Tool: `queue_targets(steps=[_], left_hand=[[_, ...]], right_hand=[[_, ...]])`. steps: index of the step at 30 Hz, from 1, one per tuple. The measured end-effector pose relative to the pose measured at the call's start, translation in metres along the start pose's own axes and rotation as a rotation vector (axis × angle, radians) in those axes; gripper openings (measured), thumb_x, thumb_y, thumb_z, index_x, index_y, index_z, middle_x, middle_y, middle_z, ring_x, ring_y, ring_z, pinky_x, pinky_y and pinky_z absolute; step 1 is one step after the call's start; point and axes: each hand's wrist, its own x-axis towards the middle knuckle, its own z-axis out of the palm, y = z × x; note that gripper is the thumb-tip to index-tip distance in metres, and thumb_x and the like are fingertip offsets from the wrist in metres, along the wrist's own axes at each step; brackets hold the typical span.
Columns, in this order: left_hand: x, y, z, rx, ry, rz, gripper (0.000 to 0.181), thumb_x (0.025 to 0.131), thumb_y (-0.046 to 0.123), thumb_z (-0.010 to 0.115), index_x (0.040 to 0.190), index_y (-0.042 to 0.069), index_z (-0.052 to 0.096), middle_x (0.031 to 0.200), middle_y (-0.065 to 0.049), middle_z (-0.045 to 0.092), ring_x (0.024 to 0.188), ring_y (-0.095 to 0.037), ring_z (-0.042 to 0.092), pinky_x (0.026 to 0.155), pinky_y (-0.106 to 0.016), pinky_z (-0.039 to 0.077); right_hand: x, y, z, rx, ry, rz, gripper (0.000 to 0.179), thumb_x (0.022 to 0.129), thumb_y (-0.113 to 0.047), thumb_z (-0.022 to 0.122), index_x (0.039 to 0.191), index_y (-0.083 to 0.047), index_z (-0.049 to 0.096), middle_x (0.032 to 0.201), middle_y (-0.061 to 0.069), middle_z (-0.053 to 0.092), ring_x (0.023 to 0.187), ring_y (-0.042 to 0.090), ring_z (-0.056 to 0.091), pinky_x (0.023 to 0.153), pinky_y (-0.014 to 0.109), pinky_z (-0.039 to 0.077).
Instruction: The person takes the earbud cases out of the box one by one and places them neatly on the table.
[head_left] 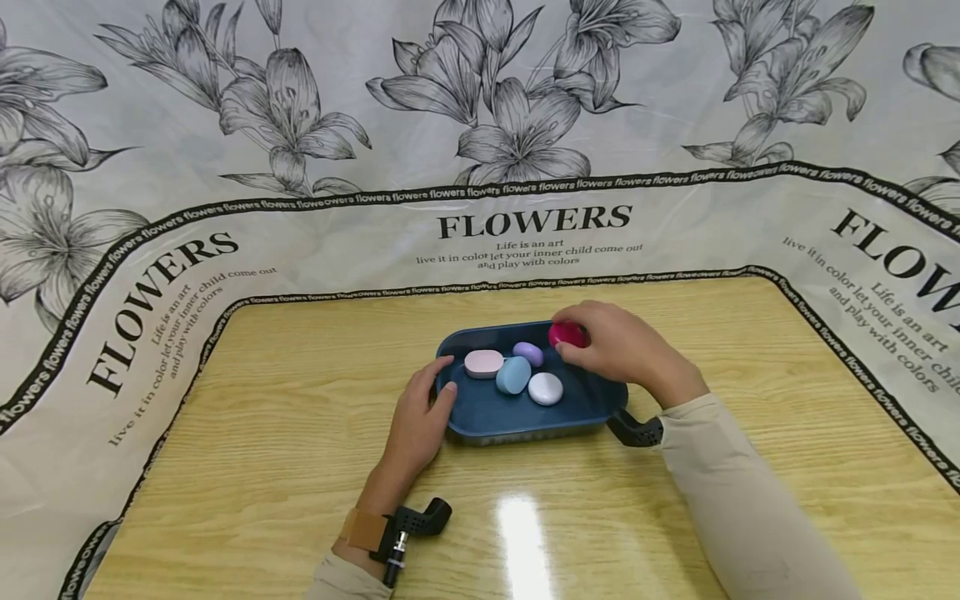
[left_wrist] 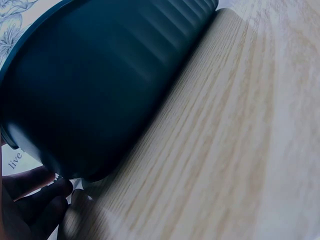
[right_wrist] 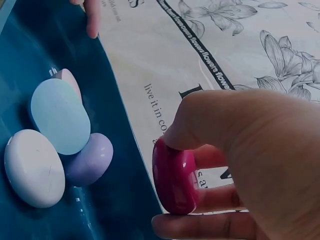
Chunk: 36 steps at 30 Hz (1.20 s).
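A dark blue plastic basin with rounded corners stands on the table in the head view. My left hand holds its left end, thumb at the rim; in the left wrist view its fingers curl by the basin's lower corner. Over the far right rim, my right hand pinches a glossy magenta rounded piece between thumb and fingers. Inside the basin lie a pale pink oblong piece, a purple one, a light blue one and a white oval one.
The wood-grain table stretches around the basin. Behind and beside it hangs a white cloth printed with flowers and lettering. A black wrist camera mount sits on the left wrist, another black mount by the right.
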Motion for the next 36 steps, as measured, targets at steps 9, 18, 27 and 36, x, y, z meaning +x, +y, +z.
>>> queue_targets(steps=[9, 18, 27, 36], left_hand=[[0.0, -0.003, 0.002, 0.011, 0.003, 0.009, 0.042, 0.105, 0.03, 0.049, 0.146, 0.021, 0.052, 0.148, -0.006, 0.048, 0.14, -0.024, 0.041, 0.112, -0.05, 0.035], [0.001, -0.003, 0.002, 0.002, 0.006, 0.014, 0.042, 0.105, 0.028, 0.05, 0.146, 0.02, 0.053, 0.148, -0.007, 0.049, 0.139, -0.025, 0.042, 0.112, -0.051, 0.035], [0.001, -0.002, 0.0, 0.016, 0.006, 0.003, 0.042, 0.105, 0.032, 0.049, 0.146, 0.024, 0.052, 0.148, -0.006, 0.048, 0.139, -0.024, 0.042, 0.112, -0.05, 0.035], [0.002, -0.002, 0.001, 0.017, 0.004, 0.001, 0.041, 0.105, 0.031, 0.049, 0.146, 0.024, 0.052, 0.148, -0.006, 0.049, 0.139, -0.023, 0.042, 0.113, -0.049, 0.035]], right_hand=[[-0.015, 0.008, -0.003, 0.03, 0.041, 0.061, 0.042, 0.093, -0.029, 0.067, 0.131, -0.011, 0.065, 0.117, 0.011, 0.065, 0.097, 0.027, 0.06, 0.081, 0.046, 0.054], [-0.031, 0.02, -0.007, 0.039, 0.071, 0.096, 0.042, 0.094, -0.028, 0.066, 0.131, -0.008, 0.064, 0.116, 0.012, 0.066, 0.092, 0.025, 0.061, 0.077, 0.044, 0.053], [-0.046, 0.03, -0.013, 0.002, 0.142, 0.111, 0.04, 0.094, -0.026, 0.065, 0.13, -0.007, 0.065, 0.115, 0.012, 0.065, 0.088, 0.024, 0.06, 0.071, 0.041, 0.051], [-0.054, 0.043, -0.013, -0.009, 0.133, 0.135, 0.041, 0.094, -0.025, 0.064, 0.129, -0.005, 0.064, 0.115, 0.015, 0.065, 0.089, 0.027, 0.06, 0.073, 0.044, 0.051]])
